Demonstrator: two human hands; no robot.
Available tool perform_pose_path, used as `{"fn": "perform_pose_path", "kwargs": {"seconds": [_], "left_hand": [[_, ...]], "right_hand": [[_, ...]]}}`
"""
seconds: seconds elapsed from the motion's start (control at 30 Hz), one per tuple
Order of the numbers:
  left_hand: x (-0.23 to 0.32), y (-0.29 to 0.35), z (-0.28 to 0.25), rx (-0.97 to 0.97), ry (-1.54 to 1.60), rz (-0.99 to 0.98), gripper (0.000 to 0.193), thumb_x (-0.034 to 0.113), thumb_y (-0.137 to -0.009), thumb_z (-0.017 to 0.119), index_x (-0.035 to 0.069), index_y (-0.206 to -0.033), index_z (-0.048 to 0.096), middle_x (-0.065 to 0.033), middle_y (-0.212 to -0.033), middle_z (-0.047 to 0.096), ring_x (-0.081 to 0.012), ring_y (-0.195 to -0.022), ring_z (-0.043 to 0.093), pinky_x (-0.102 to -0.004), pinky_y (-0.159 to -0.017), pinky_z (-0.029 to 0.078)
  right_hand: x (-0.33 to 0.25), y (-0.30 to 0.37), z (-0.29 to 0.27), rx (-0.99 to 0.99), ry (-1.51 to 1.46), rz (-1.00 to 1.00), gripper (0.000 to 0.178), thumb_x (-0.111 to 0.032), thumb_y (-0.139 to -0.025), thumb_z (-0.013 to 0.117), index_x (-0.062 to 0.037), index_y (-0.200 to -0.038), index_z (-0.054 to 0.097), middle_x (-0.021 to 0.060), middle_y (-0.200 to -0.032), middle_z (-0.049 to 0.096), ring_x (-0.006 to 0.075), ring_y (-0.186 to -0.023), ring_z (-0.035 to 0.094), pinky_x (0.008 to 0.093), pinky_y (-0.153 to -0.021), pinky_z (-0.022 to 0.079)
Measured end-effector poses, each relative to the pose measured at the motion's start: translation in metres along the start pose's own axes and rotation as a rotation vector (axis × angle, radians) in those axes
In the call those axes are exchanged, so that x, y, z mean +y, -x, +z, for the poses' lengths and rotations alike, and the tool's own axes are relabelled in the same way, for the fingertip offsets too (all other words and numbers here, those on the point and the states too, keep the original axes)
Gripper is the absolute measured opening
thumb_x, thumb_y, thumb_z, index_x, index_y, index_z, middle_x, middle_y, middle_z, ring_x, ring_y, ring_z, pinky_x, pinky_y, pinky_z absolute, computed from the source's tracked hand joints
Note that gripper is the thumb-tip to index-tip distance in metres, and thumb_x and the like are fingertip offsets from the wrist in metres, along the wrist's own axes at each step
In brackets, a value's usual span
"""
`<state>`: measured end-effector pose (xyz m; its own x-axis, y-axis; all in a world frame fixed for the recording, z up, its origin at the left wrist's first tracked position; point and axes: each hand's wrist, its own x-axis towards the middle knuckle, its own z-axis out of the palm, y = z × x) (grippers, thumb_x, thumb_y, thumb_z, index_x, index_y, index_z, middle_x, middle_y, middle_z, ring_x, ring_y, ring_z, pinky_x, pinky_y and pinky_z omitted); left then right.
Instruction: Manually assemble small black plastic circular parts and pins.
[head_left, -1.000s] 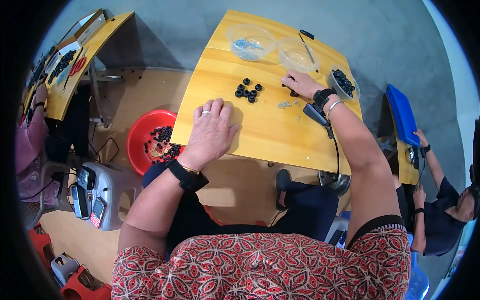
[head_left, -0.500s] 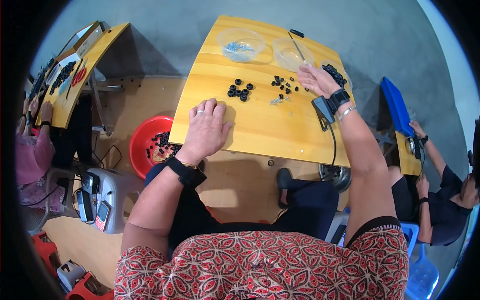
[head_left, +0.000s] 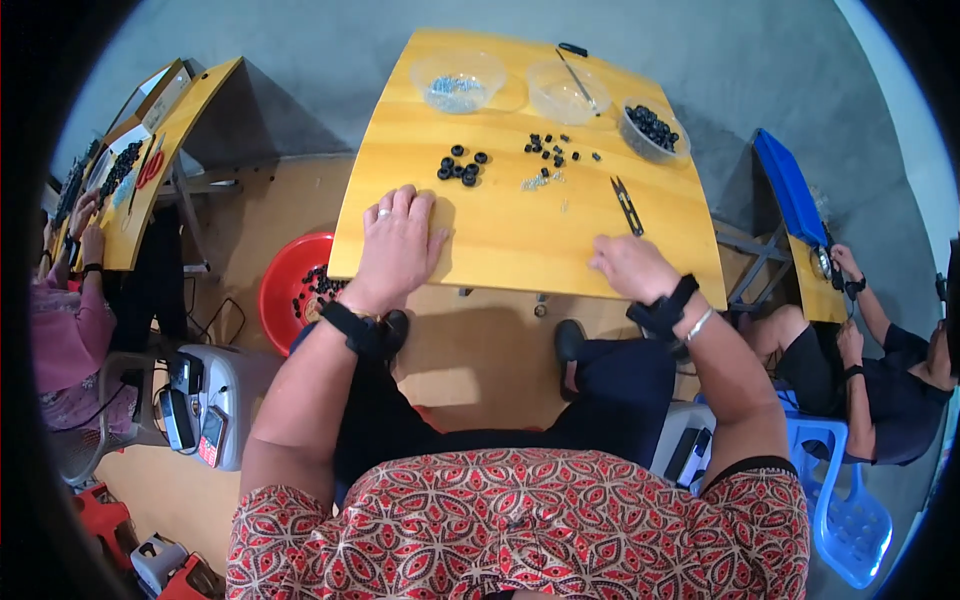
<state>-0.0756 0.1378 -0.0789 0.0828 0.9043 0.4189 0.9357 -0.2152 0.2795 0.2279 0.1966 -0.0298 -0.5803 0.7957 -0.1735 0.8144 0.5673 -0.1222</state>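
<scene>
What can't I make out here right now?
All in the head view:
Whether the right hand holds anything: its back hides the palm.
Surface beneath the left hand: covered by the hand.
Right part of the red basin: behind the wooden table and left forearm.
Shapes of the loose silvery pieces: too small.

1. Between the left hand and the right hand, the tabletop is toned yellow with faint grain streaks
2. Black is shown by the round pieces just beyond the left hand and by the smaller pieces farther right
3. Silver is shown by the tiny pins beyond and between the hands
4. The snips just beyond the right hand are coloured black
5. Red is shown by the basin left of the left hand
6. The shirt behind both hands is patterned in red, black and cream petal shapes
</scene>
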Motion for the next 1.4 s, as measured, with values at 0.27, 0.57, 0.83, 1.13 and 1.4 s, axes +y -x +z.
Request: {"fn": "perform_pose_path", "kwargs": {"seconds": [0.27, 0.57, 0.83, 1.13, 1.4], "left_hand": [[-0.017, -0.038, -0.053, -0.555, 0.418, -0.062, 0.045, 0.036, -0.079, 0.059, 0.003, -0.109, 0.053, -0.0143, -0.11, 0.05, -0.029, -0.105, 0.045, -0.0348, -0.091, 0.036], [0.027, -0.126, -0.161, -0.44, 1.043, 0.248, 0.038, 0.031, -0.088, 0.048, 0.003, -0.113, 0.051, -0.006, -0.099, 0.057, -0.0117, -0.089, 0.054, -0.0259, -0.08, 0.044], [0.025, -0.068, -0.032, -0.217, 1.894, -0.595, 0.021, 0.02, -0.087, 0.048, 0.002, -0.097, 0.054, -0.0035, -0.079, 0.057, -0.0119, -0.072, 0.054, -0.0276, -0.069, 0.045], [0.022, -0.043, 0.015, -0.015, 1.763, -0.828, 0.061, 0.009, -0.085, 0.049, 0.001, -0.133, 0.012, -0.0127, -0.09, 0.051, -0.0164, -0.072, 0.051, -0.0291, -0.061, 0.049], [0.011, -0.051, 0.02, -0.12, 1.673, -0.767, 0.062, 0.009, -0.083, 0.049, -0.004, -0.133, 0.014, -0.0122, -0.09, 0.051, -0.0151, -0.065, 0.052, -0.0271, -0.059, 0.048]], "right_hand": [[0.039, -0.058, 0.014, 0.137, -0.208, 0.016, 0.025, -0.023, -0.081, 0.05, 0.0007, -0.084, 0.055, 0.0235, -0.08, 0.057, 0.038, -0.075, 0.056, 0.0428, -0.067, 0.045], [0.059, -0.037, 0.006, 0.068, -0.839, 0.34, 0.02, -0.025, -0.085, 0.05, -0.0056, -0.079, 0.052, -0.001, -0.061, 0.047, 0.0072, -0.052, 0.046, 0.0213, -0.044, 0.04], [0.05, -0.041, 0.005, 0.09, -0.879, 0.315, 0.013, -0.017, -0.085, 0.051, -0.0052, -0.081, 0.052, -0.0016, -0.061, 0.047, 0.005, -0.049, 0.044, 0.0184, -0.042, 0.038], [0.04, -0.087, -0.007, 0.277, -0.531, 0.06, 0.014, -0.008, -0.079, 0.052, 0.0001, -0.089, 0.053, 0.0104, -0.074, 0.058, 0.0172, -0.068, 0.055, 0.0286, -0.063, 0.045], [-0.001, -0.118, -0.029, 0.062, -0.178, 0.117, 0.019, -0.013, -0.078, 0.057, 0.0003, -0.09, 0.053, 0.0185, -0.094, 0.058, 0.0328, -0.091, 0.055, 0.0361, -0.078, 0.043]]}}
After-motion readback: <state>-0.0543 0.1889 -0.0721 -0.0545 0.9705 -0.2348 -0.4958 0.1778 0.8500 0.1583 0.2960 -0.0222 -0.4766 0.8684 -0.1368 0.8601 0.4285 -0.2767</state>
